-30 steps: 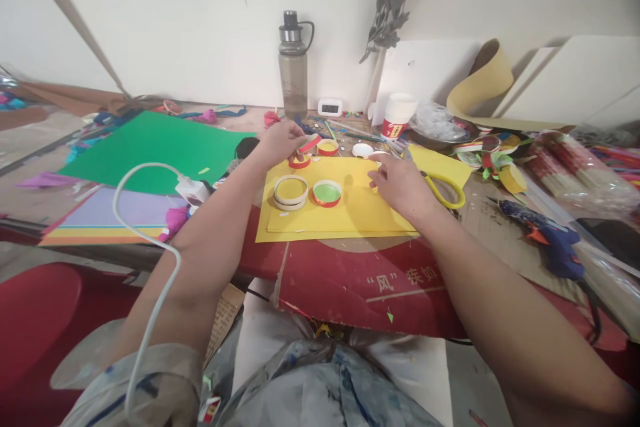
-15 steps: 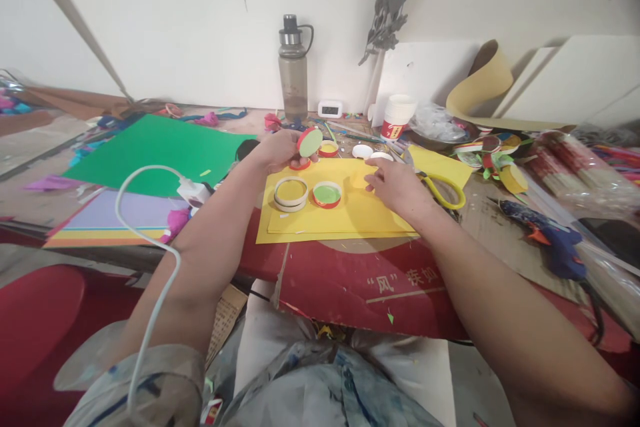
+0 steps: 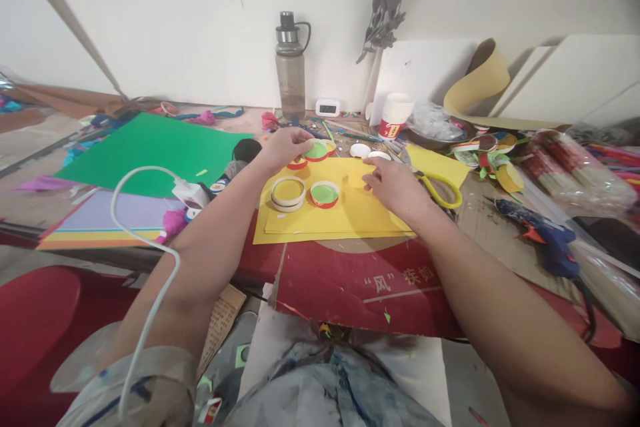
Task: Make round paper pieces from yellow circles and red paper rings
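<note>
With its fingers closed on the rim, my left hand [image 3: 289, 148] holds a round red-rimmed lid with a green face [image 3: 317, 151] over the back of the yellow paper. My right hand [image 3: 393, 185] hovers above the yellow sheets [image 3: 345, 223], fingers loosely bent and apart, nothing seen in them. Just behind its fingertips lies a white lid [image 3: 379, 155], with another white lid [image 3: 360, 150] to the left. On the paper sit a cream-rimmed ring with a yellow face [image 3: 289, 192] and a second red-rimmed green lid [image 3: 325, 194]. A red-rimmed piece [image 3: 297, 164] is partly hidden beneath my left hand.
Yellow-handled scissors [image 3: 445, 190] lie right of my right hand, and a blue glue gun [image 3: 550, 243] farther right. A water bottle [image 3: 291, 73], small clock [image 3: 327, 107] and paper cups [image 3: 395, 117] stand behind. Green paper [image 3: 150, 153] and a white cable [image 3: 167, 293] are left.
My left hand has lowered the red-rimmed green lid and laid it flatter, near the yellow-faced lid behind. My right hand has hardly moved.
</note>
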